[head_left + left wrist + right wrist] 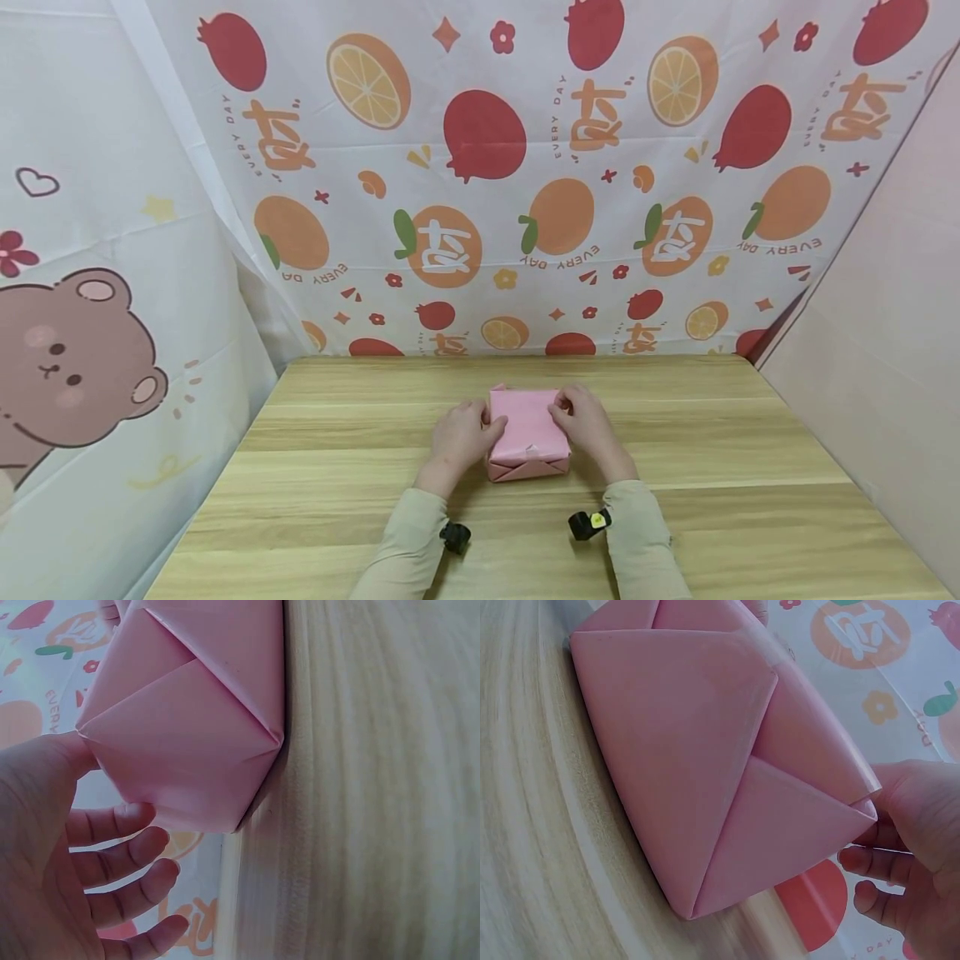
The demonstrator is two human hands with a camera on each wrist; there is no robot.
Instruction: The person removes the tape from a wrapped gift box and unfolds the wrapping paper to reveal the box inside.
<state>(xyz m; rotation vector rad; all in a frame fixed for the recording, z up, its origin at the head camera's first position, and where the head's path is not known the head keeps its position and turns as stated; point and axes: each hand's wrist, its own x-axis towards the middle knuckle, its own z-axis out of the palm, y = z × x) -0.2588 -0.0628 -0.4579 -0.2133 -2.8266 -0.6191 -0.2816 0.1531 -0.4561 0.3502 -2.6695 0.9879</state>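
A pink paper-wrapped box lies on the wooden table, with folded flaps on the sides that show. At its left side my left hand grips the edge, thumb over the top face. In the left wrist view that hand's index finger touches the far corner, while the other fingers spread loosely below. My right hand pinches the right edge near the far corner. Its thumb and fingers meet the box's corner in the right wrist view, partly hidden behind the paper.
The wooden table stretches around the box on all sides. Behind it hangs a white cloth printed with fruit, and a bear-print cloth hangs at the left. Black wrist cameras sit on both forearms.
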